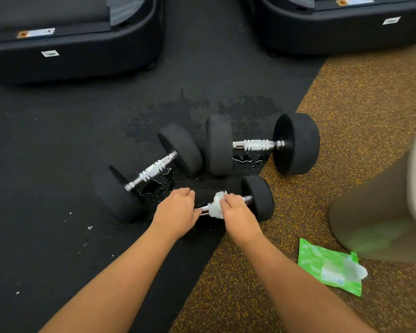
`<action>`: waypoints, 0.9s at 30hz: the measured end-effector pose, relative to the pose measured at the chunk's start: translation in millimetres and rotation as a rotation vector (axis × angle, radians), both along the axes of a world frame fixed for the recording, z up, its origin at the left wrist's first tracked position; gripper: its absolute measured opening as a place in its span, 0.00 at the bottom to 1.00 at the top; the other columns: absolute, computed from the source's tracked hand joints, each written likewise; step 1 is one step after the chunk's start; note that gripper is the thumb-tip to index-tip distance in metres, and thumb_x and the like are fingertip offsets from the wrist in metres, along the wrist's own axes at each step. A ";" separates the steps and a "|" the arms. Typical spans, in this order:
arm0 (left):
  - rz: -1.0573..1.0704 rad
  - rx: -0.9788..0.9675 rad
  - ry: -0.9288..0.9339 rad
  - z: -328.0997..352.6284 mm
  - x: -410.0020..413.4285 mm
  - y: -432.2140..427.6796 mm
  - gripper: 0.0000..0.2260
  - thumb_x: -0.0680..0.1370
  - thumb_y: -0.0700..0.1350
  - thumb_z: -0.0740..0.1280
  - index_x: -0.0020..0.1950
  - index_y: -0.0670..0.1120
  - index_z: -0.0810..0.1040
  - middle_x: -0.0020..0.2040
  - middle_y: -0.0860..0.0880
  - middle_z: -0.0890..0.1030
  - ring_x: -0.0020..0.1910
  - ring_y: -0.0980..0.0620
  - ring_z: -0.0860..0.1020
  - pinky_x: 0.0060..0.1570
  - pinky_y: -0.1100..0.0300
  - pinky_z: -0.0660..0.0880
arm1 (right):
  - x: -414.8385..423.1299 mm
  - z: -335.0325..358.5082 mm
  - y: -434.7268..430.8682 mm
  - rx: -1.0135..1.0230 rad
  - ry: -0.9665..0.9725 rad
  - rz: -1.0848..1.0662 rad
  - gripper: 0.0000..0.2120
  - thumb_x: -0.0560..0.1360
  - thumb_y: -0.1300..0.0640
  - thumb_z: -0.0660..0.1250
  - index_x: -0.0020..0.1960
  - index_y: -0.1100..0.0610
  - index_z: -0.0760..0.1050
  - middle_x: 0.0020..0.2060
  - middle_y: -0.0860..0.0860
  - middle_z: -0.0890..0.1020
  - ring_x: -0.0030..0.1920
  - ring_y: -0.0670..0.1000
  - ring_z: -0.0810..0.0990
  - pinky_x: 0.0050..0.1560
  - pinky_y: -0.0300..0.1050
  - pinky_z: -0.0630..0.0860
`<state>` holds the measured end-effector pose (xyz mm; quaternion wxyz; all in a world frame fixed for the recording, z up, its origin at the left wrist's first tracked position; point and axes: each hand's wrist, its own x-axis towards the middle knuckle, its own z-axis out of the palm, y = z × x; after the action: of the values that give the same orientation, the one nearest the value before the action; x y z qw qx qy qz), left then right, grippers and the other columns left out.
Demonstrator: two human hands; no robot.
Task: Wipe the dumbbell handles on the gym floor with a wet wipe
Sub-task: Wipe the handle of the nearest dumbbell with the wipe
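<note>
Black rubber matting (58,164) covers most of the floor, with two dark machine bases (70,56) along the far edge. Furthest left lies a dumbbell (151,170) set at a slant, its chrome bar bare. Water glistens in a wet patch (202,181) on the mat between the weights.

Next comes the left hand (175,212), palm down, with its fingers bent over the left end of the near dumbbell (259,198). It hides that end completely, and the thumb touches the handle (203,209).

A crumpled white wipe (216,206) is wrapped round the middle of the handle. The right hand (238,213) clasps the wipe from above, fingers curled over it and the bar. A short stretch of chrome shows past the knuckles before the right weight.

Behind these, a third dumbbell (257,144) lies level. Its left weight almost touches the slanted one, and its right weight sits on the brown speckled floor (370,92).

On that floor, near the right forearm, is a green wipes pack (322,263) with a sheet sticking out. A beige bin (382,212) stands just beyond it at the right edge.
</note>
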<state>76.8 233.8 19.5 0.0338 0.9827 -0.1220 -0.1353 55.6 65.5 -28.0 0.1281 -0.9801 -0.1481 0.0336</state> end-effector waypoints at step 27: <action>0.073 -0.090 0.103 5.1 -1.5 5.5 0.17 0.81 0.45 0.58 0.69 0.42 0.68 0.69 0.47 0.69 0.69 0.49 0.66 0.65 0.56 0.68 | 8.2 0.0 26.7 0.023 0.041 0.251 0.09 0.73 0.66 0.64 0.53 0.64 0.77 0.52 0.57 0.76 0.55 0.58 0.73 0.49 0.54 0.76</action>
<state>75.3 239.3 24.6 0.0893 0.9757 -0.0903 -0.1788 63.8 92.3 -28.0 0.1371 -0.9514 -0.2672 0.0675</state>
